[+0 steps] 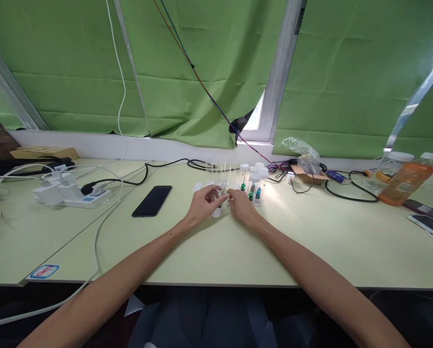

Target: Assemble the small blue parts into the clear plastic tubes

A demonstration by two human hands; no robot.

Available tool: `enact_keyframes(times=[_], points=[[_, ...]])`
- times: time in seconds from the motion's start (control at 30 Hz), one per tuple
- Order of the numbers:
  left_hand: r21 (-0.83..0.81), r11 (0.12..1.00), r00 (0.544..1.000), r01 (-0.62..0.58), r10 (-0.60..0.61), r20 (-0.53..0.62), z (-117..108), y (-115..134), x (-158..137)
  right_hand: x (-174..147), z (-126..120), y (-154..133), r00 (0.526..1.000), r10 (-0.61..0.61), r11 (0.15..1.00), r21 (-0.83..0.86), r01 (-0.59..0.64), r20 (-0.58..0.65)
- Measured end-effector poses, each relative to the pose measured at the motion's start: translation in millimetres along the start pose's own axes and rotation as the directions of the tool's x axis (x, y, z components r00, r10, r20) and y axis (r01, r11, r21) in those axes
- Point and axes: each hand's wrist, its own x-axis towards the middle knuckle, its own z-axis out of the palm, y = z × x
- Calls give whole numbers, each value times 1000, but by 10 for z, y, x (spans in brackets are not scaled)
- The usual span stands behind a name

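My left hand (203, 202) is curled, thumb toward the right, around what looks like a clear tube; its pale end (216, 212) shows below the fingers. My right hand (241, 205) is closed close beside it, fingertips pinching a thin metal tool (224, 186) that looks like tweezers, partly hidden by the fingers. Behind the hands stand several clear, uncapped tubes (220, 166). Just right of my right hand are several clear vials with white caps (254, 178); small green and blue pieces show inside. White caps (197, 186) lie left of my left hand.
A black phone (151, 201) lies to the left. Farther left is a white power strip (93, 198) with plugs and a loose white cable (96, 241). At the right stand an orange bottle (405, 183) and a clear jar (378, 179). A small cardboard box (307, 175) sits behind.
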Motion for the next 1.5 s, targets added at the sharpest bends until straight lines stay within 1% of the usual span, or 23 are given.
enact_keyframes(times=[0.2,0.43,0.67,0.8,0.97,1.1,1.5], points=[[33,999,999,26,-27,32,7,-38,13,-4,-7,28,997,51,998,-41,-49,52],[103,995,998,13,-18,52,-3,-40,46,-17,-50,2,995,35,995,-100,-26,88],[100,995,997,11,-18,72,4,-95,49,-57,-61,-25,990,55,989,-141,-36,132],[112,994,997,-4,-4,71,5,-104,47,-61,-89,-65,988,42,988,-155,-18,150],[124,992,996,5,-16,92,-1,-85,37,-50,-106,-80,985,14,990,-138,11,174],[141,990,995,3,-17,95,-1,-82,30,-38,-76,-53,986,-19,990,-136,41,165],[126,992,997,-3,-7,77,17,-92,27,16,-6,-44,983,-2,962,-267,52,186]])
